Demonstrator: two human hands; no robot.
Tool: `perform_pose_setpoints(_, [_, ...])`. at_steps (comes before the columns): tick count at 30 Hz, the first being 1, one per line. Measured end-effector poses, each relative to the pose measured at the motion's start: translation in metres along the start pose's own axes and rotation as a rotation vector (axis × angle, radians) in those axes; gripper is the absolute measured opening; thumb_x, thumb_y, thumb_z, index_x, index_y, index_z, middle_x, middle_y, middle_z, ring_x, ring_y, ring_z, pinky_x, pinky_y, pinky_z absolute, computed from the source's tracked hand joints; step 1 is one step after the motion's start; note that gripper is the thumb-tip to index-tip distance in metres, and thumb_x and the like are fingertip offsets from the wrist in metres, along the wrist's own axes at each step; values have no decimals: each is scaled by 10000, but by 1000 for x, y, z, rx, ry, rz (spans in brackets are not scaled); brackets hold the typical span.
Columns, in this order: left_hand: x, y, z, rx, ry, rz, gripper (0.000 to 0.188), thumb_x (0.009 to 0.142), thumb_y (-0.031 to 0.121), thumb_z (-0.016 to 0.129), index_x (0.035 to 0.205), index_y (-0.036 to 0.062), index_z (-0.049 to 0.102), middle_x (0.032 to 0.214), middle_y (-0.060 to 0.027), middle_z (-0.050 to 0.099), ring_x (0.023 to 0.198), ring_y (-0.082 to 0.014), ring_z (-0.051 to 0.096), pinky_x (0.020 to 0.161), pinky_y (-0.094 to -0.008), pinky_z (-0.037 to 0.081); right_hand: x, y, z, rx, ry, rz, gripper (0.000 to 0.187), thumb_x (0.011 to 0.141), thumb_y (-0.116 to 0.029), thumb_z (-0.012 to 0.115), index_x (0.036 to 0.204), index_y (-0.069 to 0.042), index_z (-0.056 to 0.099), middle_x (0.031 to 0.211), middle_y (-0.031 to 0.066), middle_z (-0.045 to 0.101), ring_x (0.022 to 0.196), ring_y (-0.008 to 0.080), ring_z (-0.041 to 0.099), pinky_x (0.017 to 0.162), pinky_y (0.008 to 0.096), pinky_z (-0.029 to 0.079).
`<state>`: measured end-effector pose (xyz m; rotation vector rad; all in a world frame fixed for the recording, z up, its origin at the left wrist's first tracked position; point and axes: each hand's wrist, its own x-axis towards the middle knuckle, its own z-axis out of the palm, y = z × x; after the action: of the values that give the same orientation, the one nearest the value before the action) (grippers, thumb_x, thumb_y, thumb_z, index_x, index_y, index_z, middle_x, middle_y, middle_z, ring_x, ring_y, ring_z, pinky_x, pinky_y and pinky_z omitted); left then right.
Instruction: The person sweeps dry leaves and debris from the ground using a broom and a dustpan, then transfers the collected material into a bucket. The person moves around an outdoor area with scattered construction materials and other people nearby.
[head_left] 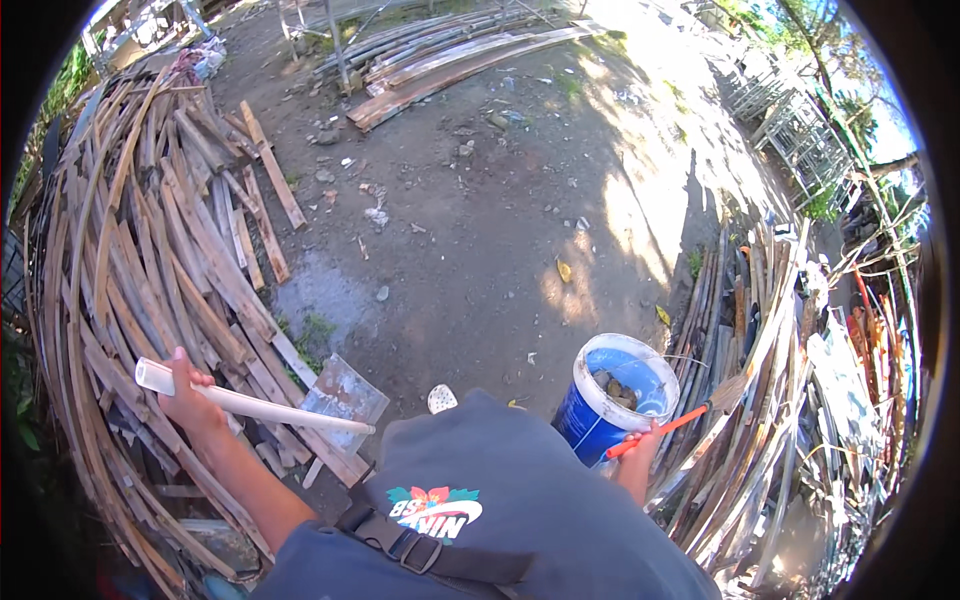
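My left hand (188, 400), at the left, is closed round a white pipe (262, 408) that slopes down to the right. Near its lower end is a flat, dirt-smeared pale panel (345, 398); whether the two are joined I cannot tell. My right hand (638, 446) grips an orange-handled brush (680, 418), its tan bristles pointing up and right. That hand is against the near right side of a blue bucket (575, 420) with a white rim. Brown lumps (615, 388) lie inside the bucket. Whether the hand also holds the bucket's rim is unclear.
A large heap of wooden strips (150, 260) fills the left side. More long scraps (740, 330) are piled at the right, close to the bucket. Boards (470, 70) lie at the far side. Bare dirt ground (470, 260) with stones and litter stretches between.
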<state>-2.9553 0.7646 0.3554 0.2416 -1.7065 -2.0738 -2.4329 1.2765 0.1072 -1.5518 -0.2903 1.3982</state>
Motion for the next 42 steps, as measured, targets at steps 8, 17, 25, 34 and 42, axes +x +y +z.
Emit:
perform_pose_setpoints(8, [72, -26, 147, -77, 21, 31, 254, 894, 210, 737, 815, 118, 514, 603, 6, 441, 504, -114, 455, 506, -279, 439, 32, -1, 226, -100, -89, 2, 298, 978, -346, 601, 815, -148, 447, 630, -53, 428, 448, 62, 386, 377, 233, 309])
perform_pose_setpoints(17, [131, 0, 268, -73, 263, 149, 248, 906, 219, 720, 815, 113, 515, 620, 23, 420, 532, -94, 434, 538, -269, 408, 103, 52, 482, -305, -190, 162, 289, 998, -365, 572, 883, -118, 472, 635, -34, 406, 465, 78, 395, 386, 240, 327])
perform_pose_setpoints(25, [203, -26, 362, 26, 401, 188, 234, 896, 214, 745, 917, 83, 552, 631, 15, 446, 537, -81, 445, 515, -252, 397, 71, 87, 715, -465, -335, 121, 309, 976, -365, 628, 849, -133, 468, 631, -29, 419, 494, 79, 433, 395, 242, 348])
perform_pose_setpoints(34, [358, -121, 428, 206, 529, 164, 257, 873, 219, 768, 890, 82, 550, 630, 7, 474, 507, -88, 456, 442, -254, 390, -3, 148, 983, -529, -554, 51, 260, 982, -328, 626, 870, -135, 493, 644, -25, 434, 495, 86, 443, 391, 249, 354])
perform_pose_setpoints(42, [493, -105, 489, 134, 596, 166, 236, 883, 189, 755, 897, 81, 546, 631, 11, 451, 550, -87, 448, 505, -244, 391, -126, 222, 1200, -631, -802, 23, 195, 978, -266, 621, 901, -114, 527, 702, -11, 474, 492, 91, 459, 380, 253, 364])
